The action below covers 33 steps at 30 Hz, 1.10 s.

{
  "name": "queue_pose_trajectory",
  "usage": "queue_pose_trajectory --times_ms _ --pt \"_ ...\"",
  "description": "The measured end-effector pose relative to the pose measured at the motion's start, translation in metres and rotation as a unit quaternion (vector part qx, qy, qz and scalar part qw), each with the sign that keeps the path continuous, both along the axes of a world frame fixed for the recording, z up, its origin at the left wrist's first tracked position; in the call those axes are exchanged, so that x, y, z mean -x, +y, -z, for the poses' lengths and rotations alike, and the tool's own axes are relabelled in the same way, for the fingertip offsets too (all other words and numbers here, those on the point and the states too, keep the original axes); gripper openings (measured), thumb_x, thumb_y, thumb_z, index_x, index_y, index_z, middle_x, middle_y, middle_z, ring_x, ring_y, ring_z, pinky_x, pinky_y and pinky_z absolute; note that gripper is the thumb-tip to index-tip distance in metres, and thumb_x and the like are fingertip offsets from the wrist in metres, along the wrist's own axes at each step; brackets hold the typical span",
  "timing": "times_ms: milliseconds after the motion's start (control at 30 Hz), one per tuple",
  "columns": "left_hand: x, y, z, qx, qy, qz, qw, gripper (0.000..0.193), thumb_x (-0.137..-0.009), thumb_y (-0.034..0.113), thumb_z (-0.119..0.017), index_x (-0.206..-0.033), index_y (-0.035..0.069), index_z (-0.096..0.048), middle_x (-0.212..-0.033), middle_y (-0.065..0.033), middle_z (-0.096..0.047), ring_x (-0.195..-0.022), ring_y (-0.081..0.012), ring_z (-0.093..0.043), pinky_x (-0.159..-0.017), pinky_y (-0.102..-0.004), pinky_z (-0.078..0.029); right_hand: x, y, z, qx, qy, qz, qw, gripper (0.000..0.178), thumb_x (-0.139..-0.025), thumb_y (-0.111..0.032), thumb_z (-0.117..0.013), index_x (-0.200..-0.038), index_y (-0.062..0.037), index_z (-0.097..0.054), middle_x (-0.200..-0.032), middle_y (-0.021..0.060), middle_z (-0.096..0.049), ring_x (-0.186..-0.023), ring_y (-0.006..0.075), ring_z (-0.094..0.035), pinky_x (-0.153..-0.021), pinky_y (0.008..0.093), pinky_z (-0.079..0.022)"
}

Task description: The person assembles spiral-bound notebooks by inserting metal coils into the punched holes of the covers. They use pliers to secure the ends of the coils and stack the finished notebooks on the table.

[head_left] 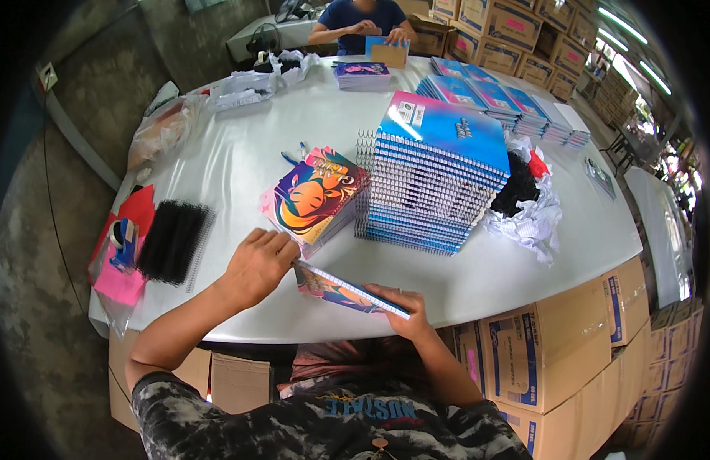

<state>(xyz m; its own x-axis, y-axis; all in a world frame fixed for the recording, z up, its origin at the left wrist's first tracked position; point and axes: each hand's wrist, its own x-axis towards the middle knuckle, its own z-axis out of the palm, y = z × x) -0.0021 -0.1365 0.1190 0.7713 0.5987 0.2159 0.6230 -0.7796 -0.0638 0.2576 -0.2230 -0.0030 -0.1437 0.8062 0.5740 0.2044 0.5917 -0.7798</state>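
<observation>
My right hand [405, 310] grips the right end of a notebook [347, 293], tilted above the table's near edge with its row of binding holes or coil turned up. At the notebook's left end, my left hand [263, 264] is closed with curled fingers; what they pinch is hidden. Just beyond lies a pile of notebook covers or pages with a colourful horse picture [312, 195]. Right of it rises a tall stack of blue spiral notebooks [439, 184]. A bundle of black spiral coils [174, 241] rests left of my left arm.
A tape dispenser [124, 244] sits on pink and red sheets at the left. Crumpled paper [535, 222] holds black coils on the right. Across the table [240, 153], a person [362, 27] handles a notebook beside blue notebook stacks [485, 96]. Cardboard boxes [554, 345] stand below right.
</observation>
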Motion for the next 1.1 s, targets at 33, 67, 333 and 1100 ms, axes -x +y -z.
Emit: queue_pose_trajectory --times_ms 33,67,333,1100 --pt "-0.003 -0.002 -0.002 -0.058 -0.037 0.018 0.997 0.022 -0.067 0.013 -0.069 -0.086 0.006 -0.060 -0.082 -0.0046 -0.060 -0.083 -0.0208 -0.058 -0.085 -0.0334 -0.041 0.000 0.000 0.002 -0.003 -0.005 0.005 1.000 0.040 -0.071 0.011 -0.057 -0.109 -0.0018 -0.062 -0.105 0.0137 -0.064 -0.094 0.0249 -0.064 -0.082 0.0298 -0.050" --pt "-0.001 -0.003 -0.002 -0.057 -0.029 0.025 0.998 0.022 -0.066 0.014 -0.070 -0.085 0.007 -0.060 -0.081 -0.0043 -0.059 -0.083 -0.0205 -0.058 -0.085 -0.0341 -0.041 0.001 -0.001 0.003 -0.006 -0.008 0.011 1.000 0.041 -0.071 0.012 -0.056 -0.109 -0.0018 -0.062 -0.105 0.0139 -0.064 -0.094 0.0249 -0.064 -0.081 0.0297 -0.051" --pt "0.004 -0.005 0.010 -0.187 -0.029 -0.030 0.982 0.072 -0.069 0.050 -0.066 -0.122 0.005 -0.047 -0.135 -0.0207 -0.034 -0.127 -0.0382 -0.028 -0.103 -0.0519 -0.018 0.010 -0.001 0.005 -0.005 -0.014 0.030 0.999 0.037 -0.071 0.010 -0.054 -0.106 -0.0006 -0.063 -0.102 0.0146 -0.065 -0.089 0.0264 -0.065 -0.078 0.0297 -0.051" --pt "0.033 -0.032 0.172 -0.188 -0.265 -0.062 0.944 0.115 -0.071 0.082 -0.027 -0.137 -0.010 -0.007 -0.145 -0.0275 -0.006 -0.133 -0.0460 0.003 -0.102 -0.0587 0.009 0.051 -0.001 0.007 -0.098 -0.022 0.025 0.995 0.025 -0.076 0.001 -0.057 -0.100 0.0038 -0.063 -0.095 0.0173 -0.066 -0.083 0.0271 -0.067 -0.069 0.0297 -0.053"
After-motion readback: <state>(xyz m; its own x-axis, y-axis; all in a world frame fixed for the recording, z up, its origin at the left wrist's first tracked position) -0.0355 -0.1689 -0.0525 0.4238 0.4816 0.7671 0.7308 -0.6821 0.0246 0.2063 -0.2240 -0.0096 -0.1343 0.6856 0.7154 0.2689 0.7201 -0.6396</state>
